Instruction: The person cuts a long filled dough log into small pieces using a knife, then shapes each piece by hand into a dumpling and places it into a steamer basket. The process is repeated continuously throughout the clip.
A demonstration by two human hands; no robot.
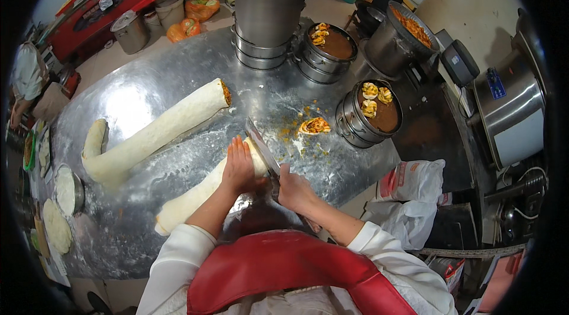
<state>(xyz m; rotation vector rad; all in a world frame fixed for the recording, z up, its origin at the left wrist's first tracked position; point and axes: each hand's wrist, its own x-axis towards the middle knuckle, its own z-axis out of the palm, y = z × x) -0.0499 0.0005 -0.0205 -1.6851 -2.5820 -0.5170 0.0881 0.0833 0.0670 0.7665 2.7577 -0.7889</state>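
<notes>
My right hand (293,188) grips a broad-bladed knife (261,142), its blade set against the right end of a filled dough roll (191,195). My left hand (240,166) lies over that same roll just left of the blade, holding it with fingers together; the thumb side is partly hidden. Farther back, a longer dough roll (164,128) bends at its left end and shows orange filling at its cut right end. Right of the knife, a cut slice (314,126) with orange filling lies among spilled bits on the floured steel table (146,208).
Right of the slice stands a steamer (382,121) with three shaped buns; another steamer (340,50) and a steamer stack (262,50) stand behind. A pot of filling (409,26) is far right. Flour bowl (69,190) and dough (57,226) sit left. A person (29,70) is far left.
</notes>
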